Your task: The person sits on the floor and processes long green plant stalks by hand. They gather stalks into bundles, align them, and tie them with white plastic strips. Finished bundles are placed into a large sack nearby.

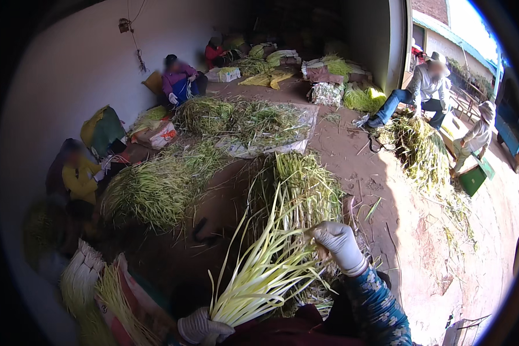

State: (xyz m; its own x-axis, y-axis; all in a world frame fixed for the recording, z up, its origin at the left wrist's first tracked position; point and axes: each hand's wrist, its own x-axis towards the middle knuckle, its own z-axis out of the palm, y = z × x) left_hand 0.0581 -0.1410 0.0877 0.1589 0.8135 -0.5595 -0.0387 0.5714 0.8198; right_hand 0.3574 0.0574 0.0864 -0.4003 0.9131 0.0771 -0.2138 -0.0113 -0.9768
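Observation:
A loose bunch of long, pale yellow-green chive-like leaves (259,285) fans upward and to the right from my left hand (204,326), which wears a whitish glove and grips its lower end. My right hand (338,245), in a white glove with a blue floral sleeve behind it, pinches at leaf tips on the bunch's right side. Something brownish shows below its fingers, too small to identify. Just beyond the bunch stands a heap of uncleaned green stalks (307,190). To the left lie neat white-stemmed bundles (84,266) beside a sack (123,277) with more leaves on it.
More leaf heaps lie at left (147,190) and on a plastic sheet (309,123). Several people sit along the wall (60,82). At right, a person in a hat (430,82) bends over another heap (419,151); another holds a green dustpan-like scoop (473,179).

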